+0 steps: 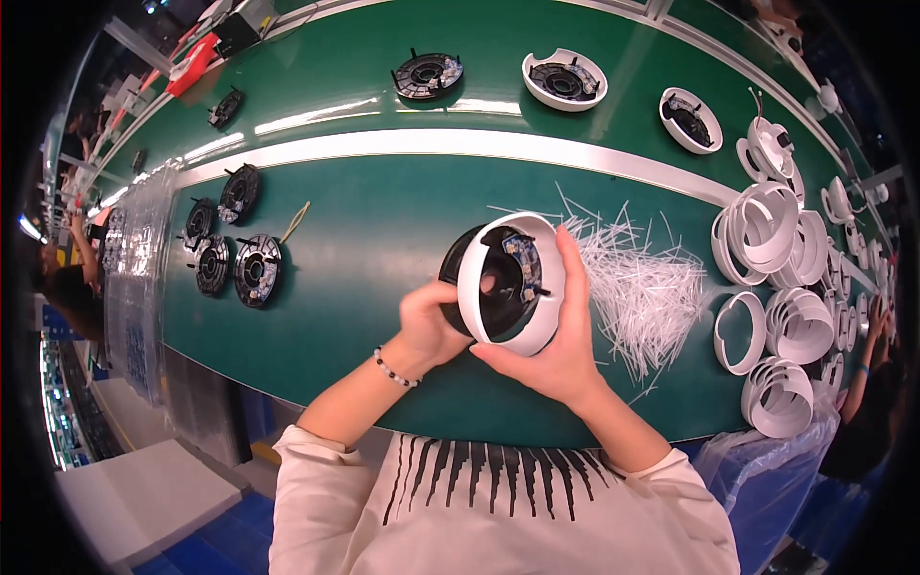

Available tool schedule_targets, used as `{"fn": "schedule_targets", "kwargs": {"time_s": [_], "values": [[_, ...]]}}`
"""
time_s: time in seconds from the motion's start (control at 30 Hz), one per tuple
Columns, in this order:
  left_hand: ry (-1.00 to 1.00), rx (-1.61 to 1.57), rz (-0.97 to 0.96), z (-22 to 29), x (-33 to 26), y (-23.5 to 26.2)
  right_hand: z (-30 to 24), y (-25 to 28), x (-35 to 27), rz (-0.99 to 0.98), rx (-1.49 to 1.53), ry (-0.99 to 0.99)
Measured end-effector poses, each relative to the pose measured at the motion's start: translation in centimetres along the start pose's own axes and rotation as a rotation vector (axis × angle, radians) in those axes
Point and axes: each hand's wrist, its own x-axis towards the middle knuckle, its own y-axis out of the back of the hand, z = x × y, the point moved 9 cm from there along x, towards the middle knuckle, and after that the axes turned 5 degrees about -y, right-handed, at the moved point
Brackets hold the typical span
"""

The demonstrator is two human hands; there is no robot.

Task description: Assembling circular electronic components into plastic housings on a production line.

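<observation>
Over the near bench, my two hands hold a white ring-shaped plastic housing (pixel 470 287) and a round black plastic base (pixel 504 309) together, both tilted. My left hand (pixel 431 324) is closed on the black base at its left edge, its fingers partly hidden behind it. My right hand (pixel 563 356) grips the white housing from the right, thumb along its lower rim and fingers up its side. A small circuit board (pixel 520 257) shows on the base through the ring's opening. Whether the two parts are seated together, I cannot tell.
A heap of thin white strips (pixel 647 292) lies right of my hands. Stacked white housings (pixel 800 326) stand at the right edge. Several black bases (pixel 259 270) sit at left. Across a pale rail (pixel 460 144), a green belt (pixel 326 57) carries a housing with a base inside (pixel 565 81).
</observation>
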Motion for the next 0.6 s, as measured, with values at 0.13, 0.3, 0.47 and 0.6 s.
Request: {"fn": "schedule_targets", "kwargs": {"time_s": [0.13,0.3,0.47,0.6], "values": [[0.178,-0.203,-0.146,0.0,0.2,-2.0,-1.3,0.6,0.8,0.002,-0.006,0.049],[0.075,-0.06,-0.026,-0.1,1.0,-1.6,-3.0,0.2,1.0,-0.084,-0.229,0.134],[0.057,0.01,-0.059,-0.2,1.0,-2.9,-1.9,1.1,1.4,-0.073,0.064,0.02],[0.041,-0.061,-0.05,-0.2,1.0,-2.6,-4.1,0.6,0.9,-0.039,-0.299,0.203]]}}
